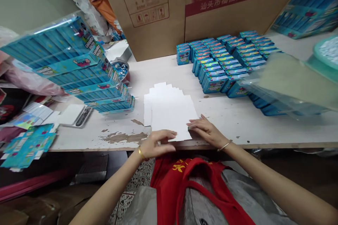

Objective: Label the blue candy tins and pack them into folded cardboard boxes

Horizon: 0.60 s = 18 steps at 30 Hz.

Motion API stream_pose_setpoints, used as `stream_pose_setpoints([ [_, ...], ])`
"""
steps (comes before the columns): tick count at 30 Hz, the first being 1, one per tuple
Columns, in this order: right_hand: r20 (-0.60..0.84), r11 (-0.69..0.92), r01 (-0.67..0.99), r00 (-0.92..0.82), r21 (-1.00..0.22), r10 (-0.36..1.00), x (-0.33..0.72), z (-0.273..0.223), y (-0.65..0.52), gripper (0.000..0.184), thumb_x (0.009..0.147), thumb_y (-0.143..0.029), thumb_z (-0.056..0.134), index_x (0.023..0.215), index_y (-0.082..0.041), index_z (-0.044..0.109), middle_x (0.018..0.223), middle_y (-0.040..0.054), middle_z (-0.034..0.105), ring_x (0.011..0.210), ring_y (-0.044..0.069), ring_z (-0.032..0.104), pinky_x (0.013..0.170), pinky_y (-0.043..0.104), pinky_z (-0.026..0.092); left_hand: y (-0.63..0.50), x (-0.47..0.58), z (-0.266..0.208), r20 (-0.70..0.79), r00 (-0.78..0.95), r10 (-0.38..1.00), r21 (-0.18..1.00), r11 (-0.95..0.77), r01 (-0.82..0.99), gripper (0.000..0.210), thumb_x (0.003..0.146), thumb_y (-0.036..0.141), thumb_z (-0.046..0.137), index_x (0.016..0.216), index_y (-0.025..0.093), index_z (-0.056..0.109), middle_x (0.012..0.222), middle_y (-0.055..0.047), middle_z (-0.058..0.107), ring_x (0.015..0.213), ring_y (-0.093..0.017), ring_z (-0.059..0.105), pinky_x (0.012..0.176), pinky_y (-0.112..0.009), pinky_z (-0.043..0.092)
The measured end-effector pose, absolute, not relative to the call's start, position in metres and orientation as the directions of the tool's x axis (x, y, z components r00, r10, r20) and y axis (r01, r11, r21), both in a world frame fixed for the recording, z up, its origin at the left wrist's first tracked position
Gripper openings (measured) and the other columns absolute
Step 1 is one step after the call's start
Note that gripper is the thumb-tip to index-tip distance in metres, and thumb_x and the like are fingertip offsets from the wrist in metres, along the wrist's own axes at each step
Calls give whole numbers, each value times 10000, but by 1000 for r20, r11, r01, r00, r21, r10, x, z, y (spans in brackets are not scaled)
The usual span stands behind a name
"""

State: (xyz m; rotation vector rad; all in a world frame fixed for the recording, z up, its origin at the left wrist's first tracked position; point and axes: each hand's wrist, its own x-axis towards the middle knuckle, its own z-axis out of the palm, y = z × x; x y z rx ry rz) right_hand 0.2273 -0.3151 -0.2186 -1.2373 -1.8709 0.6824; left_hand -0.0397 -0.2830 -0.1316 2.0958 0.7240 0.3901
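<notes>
White flat card blanks with stepped edges lie in a loose stack near the table's front edge. My left hand, with a gold bangle at the wrist, rests at the stack's near left edge. Its fingers reach over the card and the thumb stands apart. At the near right edge, the outstretched fingers of my right hand touch the card or the table beside it; a thin bangle circles that wrist. Neither hand grips anything that I can see.
Blue candy boxes stand in rows at the back right, partly behind clear plastic. Wrapped blue packs are stacked on the left, near a metal bowl. Behind stands a large carton. Printed flat blanks lie far left.
</notes>
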Motion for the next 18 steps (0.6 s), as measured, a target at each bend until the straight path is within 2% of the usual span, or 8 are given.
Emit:
stream_pose_setpoints([
  [3,223,239,476,-91,-847,971,231,-227,-337,212,898,-360,513,951,-277,699,1039,47,718,1110,246,607,1101,591,183,-299,-47,-142,36,856,515,536,-733,419,756,708,548,676,1335,176,476,1402,-175,459,1309,-316,398,1057,-492,346],
  [4,207,209,464,-56,-861,977,231,-228,-342,206,890,-373,527,936,-277,703,1039,47,718,1115,249,604,1106,588,170,-302,-51,-148,13,856,516,446,-769,457,746,741,509,656,1375,188,430,1437,-167,417,1346,-324,342,1068,-515,313],
  [6,186,182,452,-37,-873,982,230,-230,-350,205,889,-381,529,928,-279,703,1059,42,713,1143,252,587,1113,590,139,-304,-60,-165,-28,848,530,342,-792,506,550,860,368,537,1379,221,424,1442,-133,423,1372,-294,315,1067,-519,296],
  [9,170,207,477,-119,-854,978,228,-231,-355,251,927,-347,453,1017,-285,678,1143,42,681,1214,248,529,1115,602,106,-301,-70,-190,6,840,542,386,-776,498,382,931,210,374,1280,238,526,1350,-93,540,1344,-215,386,1058,-468,320],
  [11,174,243,516,-179,-822,968,228,-231,-357,289,947,-313,399,1107,-289,640,1191,42,657,1236,240,509,1111,610,112,-298,-70,-198,66,786,615,491,-705,511,327,935,223,376,1177,229,595,1240,-86,627,1276,-199,475,1021,-433,370],
  [14,234,305,645,-195,-701,952,225,-225,-361,300,953,-265,378,1140,-290,612,1190,31,657,1215,247,525,1091,624,180,-292,-55,-190,74,637,767,585,-551,595,256,933,307,431,966,206,663,981,-70,715,1012,-188,631,908,-383,447],
  [16,283,296,782,-159,-549,946,222,-216,-366,271,940,-227,404,1076,-263,635,1183,54,655,1149,278,555,1018,586,331,-290,-38,-175,13,625,781,531,-535,657,278,931,356,447,856,195,661,849,-46,703,869,-173,627,905,-392,435],
  [18,309,256,885,-136,-389,941,219,-204,-371,254,921,-178,416,1016,-228,647,1152,96,655,1001,279,599,843,464,474,-290,-17,-159,-61,677,734,403,-602,690,296,940,364,433,812,189,635,821,-31,678,865,-175,592,990,-467,365],
])
